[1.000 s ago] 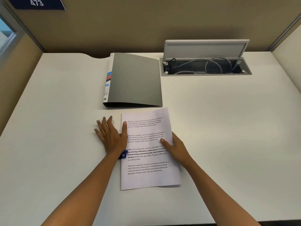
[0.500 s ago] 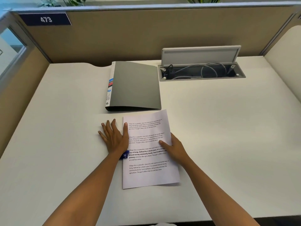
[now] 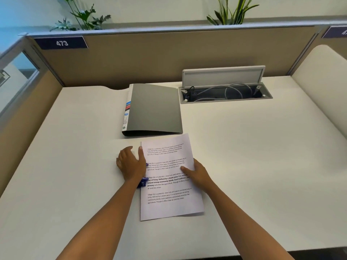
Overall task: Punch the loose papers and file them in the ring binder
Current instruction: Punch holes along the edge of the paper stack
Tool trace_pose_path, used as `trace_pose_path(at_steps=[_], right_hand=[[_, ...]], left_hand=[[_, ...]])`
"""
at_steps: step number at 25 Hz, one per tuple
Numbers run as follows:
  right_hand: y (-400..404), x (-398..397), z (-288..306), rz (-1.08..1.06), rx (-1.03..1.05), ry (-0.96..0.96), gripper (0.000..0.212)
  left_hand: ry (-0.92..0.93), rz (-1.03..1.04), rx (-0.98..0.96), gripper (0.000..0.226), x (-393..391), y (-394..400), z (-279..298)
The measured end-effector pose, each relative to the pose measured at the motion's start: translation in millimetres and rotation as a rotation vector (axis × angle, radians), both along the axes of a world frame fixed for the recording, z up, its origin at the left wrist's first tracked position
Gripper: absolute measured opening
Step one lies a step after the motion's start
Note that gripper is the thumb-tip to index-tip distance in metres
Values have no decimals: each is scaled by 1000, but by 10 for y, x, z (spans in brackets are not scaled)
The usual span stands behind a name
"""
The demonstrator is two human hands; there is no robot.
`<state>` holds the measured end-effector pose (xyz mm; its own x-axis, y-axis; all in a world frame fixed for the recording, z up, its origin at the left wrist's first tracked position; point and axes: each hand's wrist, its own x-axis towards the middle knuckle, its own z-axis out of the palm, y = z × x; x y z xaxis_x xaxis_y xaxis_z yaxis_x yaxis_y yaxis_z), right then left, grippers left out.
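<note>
Left hand [image 3: 131,165] fingers [image 3: 124,154] have curled in since a second ago, when they lay spread flat; papers and binder unmoved; white desk [image 3: 244,156] carries all; grey ring binder [image 3: 155,109] closed, far of the papers, just apart; printed papers [image 3: 169,203] lie near-centre, left edge in a blue punch [image 3: 143,181]; left hand presses on the punch, thumb at paper edge; right hand [image 3: 197,174] flat, relaxed fingers resting on the sheets.
</note>
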<state>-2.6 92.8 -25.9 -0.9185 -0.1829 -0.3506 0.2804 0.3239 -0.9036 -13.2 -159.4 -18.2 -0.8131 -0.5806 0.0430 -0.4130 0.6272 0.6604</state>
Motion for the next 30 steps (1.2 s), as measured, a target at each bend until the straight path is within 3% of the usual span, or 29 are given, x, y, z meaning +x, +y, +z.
trace_pose_path(at_steps=[3,8,12,18,30], right_hand=[[2,-4,-3,9,5,7,41],[11,-11,-13,17,3,16,41],[9,-6,11,19,1,19,38],[15,-6,-14,23,2,16,42],[42,-8,-23,45,-1,44,41]], left_hand=[[26,73,127,45,231,0,-23],[-8,-1,221,46,515,18,-30],[-91,-18,177,39,596,21,36],[-98,100,315,29,662,13,196],[-142,175,274,41,550,-295,344]])
